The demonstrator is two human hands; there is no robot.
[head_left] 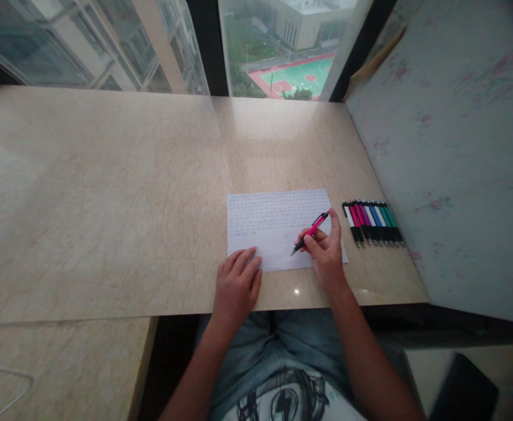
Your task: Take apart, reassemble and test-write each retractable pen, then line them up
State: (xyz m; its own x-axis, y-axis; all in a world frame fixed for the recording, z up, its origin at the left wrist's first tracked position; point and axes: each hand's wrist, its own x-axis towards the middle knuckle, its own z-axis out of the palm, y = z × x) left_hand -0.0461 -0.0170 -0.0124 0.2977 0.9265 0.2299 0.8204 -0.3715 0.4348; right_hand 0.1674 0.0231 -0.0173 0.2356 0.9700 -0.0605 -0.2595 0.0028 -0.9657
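Note:
A sheet of paper (274, 254) lies on the stone counter, its upper part covered with rows of small handwriting too fine to read. My right hand (329, 254) grips a pink and black ballpoint pen (314, 227) over the right part of the sheet. The pen slants with its tip down to the left; whether the tip touches the paper I cannot tell. The index finger reaches up to the pen's top end. My left hand (238, 278) lies flat with fingers stretched out on the sheet's lower left corner.
Several pens (372, 223) in pink, purple, white, blue and green lie in a row right of the paper, close to the flowered wall (458, 146). A window (282, 52) borders the counter's (128, 204) far edge. A white cable (19, 374) lies at lower left.

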